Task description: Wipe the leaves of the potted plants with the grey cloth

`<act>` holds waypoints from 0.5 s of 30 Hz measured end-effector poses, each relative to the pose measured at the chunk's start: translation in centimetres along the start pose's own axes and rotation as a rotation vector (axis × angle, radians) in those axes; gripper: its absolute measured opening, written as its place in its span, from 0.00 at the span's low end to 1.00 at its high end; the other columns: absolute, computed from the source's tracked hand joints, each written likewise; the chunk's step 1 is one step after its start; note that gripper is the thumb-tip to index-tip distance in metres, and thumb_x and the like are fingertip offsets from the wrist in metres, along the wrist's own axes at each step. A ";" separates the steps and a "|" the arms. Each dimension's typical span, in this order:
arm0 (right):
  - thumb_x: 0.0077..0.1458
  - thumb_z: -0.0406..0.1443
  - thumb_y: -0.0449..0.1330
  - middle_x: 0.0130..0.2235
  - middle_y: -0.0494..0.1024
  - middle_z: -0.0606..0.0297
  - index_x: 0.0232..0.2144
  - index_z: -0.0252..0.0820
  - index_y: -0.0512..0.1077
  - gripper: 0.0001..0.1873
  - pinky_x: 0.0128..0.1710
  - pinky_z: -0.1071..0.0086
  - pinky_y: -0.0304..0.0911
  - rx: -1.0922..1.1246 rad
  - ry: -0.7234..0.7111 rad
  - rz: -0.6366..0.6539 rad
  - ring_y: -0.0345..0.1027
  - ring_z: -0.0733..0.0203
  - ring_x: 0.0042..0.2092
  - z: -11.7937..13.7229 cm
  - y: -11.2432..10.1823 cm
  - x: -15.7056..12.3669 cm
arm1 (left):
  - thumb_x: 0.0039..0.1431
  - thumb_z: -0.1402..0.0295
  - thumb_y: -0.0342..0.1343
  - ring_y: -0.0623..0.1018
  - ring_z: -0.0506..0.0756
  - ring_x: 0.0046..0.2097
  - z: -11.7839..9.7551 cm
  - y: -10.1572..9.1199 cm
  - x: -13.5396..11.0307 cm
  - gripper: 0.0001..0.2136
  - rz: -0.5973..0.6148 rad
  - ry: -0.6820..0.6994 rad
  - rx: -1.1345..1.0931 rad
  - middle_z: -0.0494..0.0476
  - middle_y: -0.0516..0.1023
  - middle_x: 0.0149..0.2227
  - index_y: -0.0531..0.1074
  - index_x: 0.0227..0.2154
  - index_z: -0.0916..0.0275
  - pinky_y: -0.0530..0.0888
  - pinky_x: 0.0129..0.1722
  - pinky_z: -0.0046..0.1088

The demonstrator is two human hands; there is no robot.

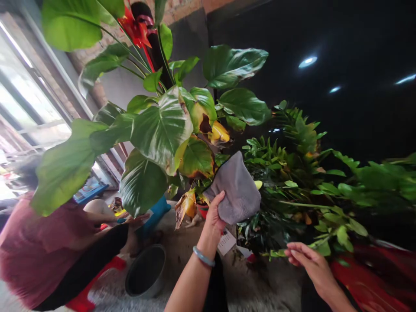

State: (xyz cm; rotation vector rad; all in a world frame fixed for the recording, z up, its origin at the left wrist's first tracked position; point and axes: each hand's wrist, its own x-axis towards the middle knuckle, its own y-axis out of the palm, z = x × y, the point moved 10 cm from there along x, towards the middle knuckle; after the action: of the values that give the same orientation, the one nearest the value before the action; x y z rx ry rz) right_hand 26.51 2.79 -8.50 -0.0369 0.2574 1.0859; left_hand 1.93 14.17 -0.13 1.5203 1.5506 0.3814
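My left hand (215, 213) is raised and holds a grey cloth (235, 188) against the lower leaves of a tall large-leaved plant (160, 128). A pale bracelet sits on that wrist. Some leaves near the cloth are yellow and brown (195, 158). My right hand (303, 258) is lower on the right, fingers loosely stretched, touching the tips of a bushy small-leaved plant (292, 173). Nothing is in the right hand.
Another person in a dark red top (45, 247) sits at the left on a red stool (97, 277). A grey metal basin (146, 271) stands on the floor beside them. A red ribbon (136, 28) is tied high on the plant. Windows run along the left.
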 end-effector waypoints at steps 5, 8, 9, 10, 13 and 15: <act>0.22 0.42 0.68 0.19 0.79 0.63 0.15 0.47 0.78 0.10 0.24 0.64 0.67 0.010 -0.022 0.033 0.71 0.54 0.22 -0.5 -0.2 0.4 | 0.39 0.71 0.67 0.82 0.61 0.34 10.8 -5.3 -2.4 0.13 0.133 -0.404 0.329 0.62 0.83 0.28 0.78 0.31 0.70 0.74 0.46 0.39; 0.23 0.43 0.69 0.17 0.78 0.65 0.14 0.47 0.76 0.10 0.22 0.65 0.67 -0.002 -0.047 0.043 0.70 0.55 0.21 -0.5 -0.5 0.6 | 0.31 0.75 0.69 0.82 0.64 0.38 10.8 -5.5 -3.4 0.20 0.262 -0.336 0.429 0.63 0.84 0.32 0.78 0.34 0.69 0.74 0.46 0.42; 0.23 0.43 0.69 0.17 0.78 0.65 0.14 0.47 0.76 0.10 0.22 0.65 0.66 -0.006 -0.047 0.041 0.69 0.55 0.21 -0.6 -0.5 0.6 | 0.31 0.76 0.69 0.82 0.65 0.39 9.6 -4.8 -3.3 0.20 0.276 -0.297 0.402 0.64 0.84 0.33 0.78 0.34 0.69 0.74 0.47 0.42; 0.23 0.43 0.69 0.18 0.78 0.64 0.14 0.47 0.77 0.10 0.22 0.65 0.67 -0.006 -0.042 0.037 0.70 0.55 0.21 -0.5 -0.5 0.6 | 0.32 0.76 0.69 0.82 0.65 0.40 7.9 -3.9 -3.1 0.19 0.270 -0.261 0.350 0.64 0.84 0.32 0.78 0.34 0.69 0.73 0.49 0.42; 0.22 0.42 0.69 0.20 0.81 0.62 0.16 0.46 0.79 0.11 0.24 0.64 0.68 0.000 -0.019 0.009 0.72 0.54 0.22 -0.5 -0.5 0.4 | 0.41 0.73 0.66 0.82 0.60 0.36 1.5 -1.2 -1.2 0.11 0.148 -0.085 0.111 0.60 0.83 0.28 0.77 0.31 0.68 0.74 0.50 0.39; 0.21 0.42 0.69 0.20 0.81 0.62 0.15 0.46 0.78 0.11 0.24 0.63 0.68 -0.001 -0.014 0.004 0.72 0.54 0.21 -0.3 -0.3 0.3 | 0.46 0.73 0.63 0.82 0.58 0.34 -1.5 -0.5 -0.1 0.08 0.037 0.059 -0.029 0.56 0.82 0.27 0.76 0.32 0.66 0.74 0.50 0.37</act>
State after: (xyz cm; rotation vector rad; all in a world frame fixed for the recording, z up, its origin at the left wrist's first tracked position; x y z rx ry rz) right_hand 26.79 2.86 -8.91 -0.0301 0.2445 1.0895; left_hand 0.46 14.51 0.32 1.5292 1.5577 0.4715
